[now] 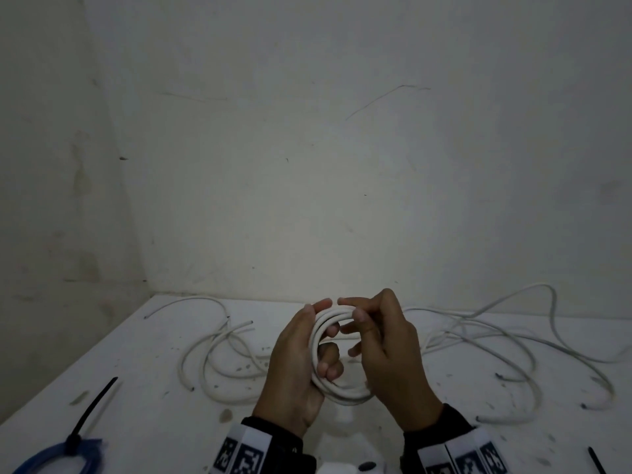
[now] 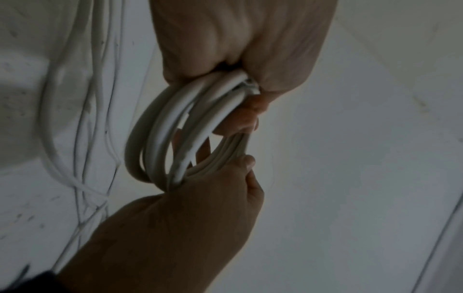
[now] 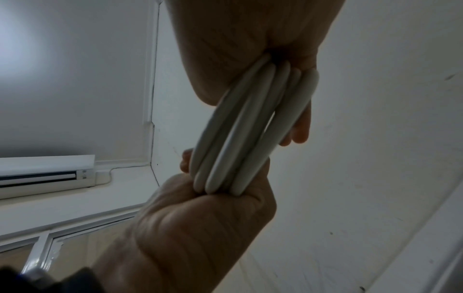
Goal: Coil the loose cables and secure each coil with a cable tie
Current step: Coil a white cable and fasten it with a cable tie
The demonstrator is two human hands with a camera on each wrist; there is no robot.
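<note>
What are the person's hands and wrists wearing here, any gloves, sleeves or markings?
No gloves: both the left hand and right hand are bare, with no rings visible. Each arm has a dark sleeve ending at the wrist. Over each wrist sits a white band printed with black square coded markers; the one on the right wrist looks the same.

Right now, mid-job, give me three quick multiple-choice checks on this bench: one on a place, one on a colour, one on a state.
1. Where is the blue coil?
A. near left corner of the table
B. far right edge
C. in the hands

2. What colour is the cable tie on the blue coil?
A. white
B. black
C. red

3. What is the state of the white coil?
A. lying tied on the table
B. gripped by left hand and right hand, untied
C. hanging from the wall

Answers: 1 A, it lies at the near left; 2 B, a dark strap crosses it; 3 B, both hands grip the loops and no tie shows.
</note>
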